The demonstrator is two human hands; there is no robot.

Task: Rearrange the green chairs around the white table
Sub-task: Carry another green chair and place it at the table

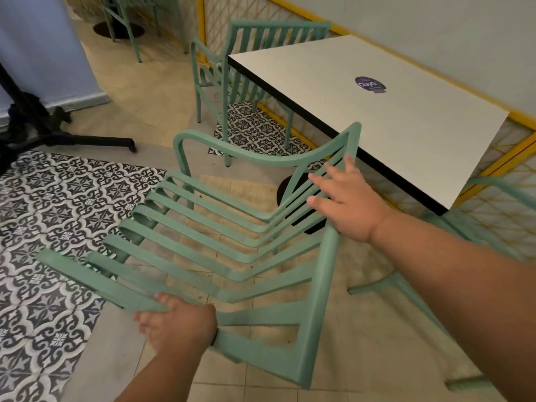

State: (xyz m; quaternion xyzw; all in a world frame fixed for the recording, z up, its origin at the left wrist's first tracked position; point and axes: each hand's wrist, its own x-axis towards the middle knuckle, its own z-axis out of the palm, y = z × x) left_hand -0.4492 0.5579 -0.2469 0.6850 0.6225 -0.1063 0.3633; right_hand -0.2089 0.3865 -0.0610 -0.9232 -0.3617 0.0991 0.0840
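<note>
Single head-worn view, looking forward and steeply down (wide-angle, edges bent), close above both forearms, floor (121, 91) filling the frame.

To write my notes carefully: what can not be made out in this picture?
Head view:
- left hand: grip blurred, fingers partly under the armrest of the held chair.
- Base of the table: mostly behind the held chair.
- right chair: blurred, partly behind the right arm.
- far chair: cut off by the top edge.

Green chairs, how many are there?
4: front chair, gripped by left hand, touched by right hand; far-end chair at the white table; right chair, partly cut off; back chair, top left. More may be hidden.
</note>
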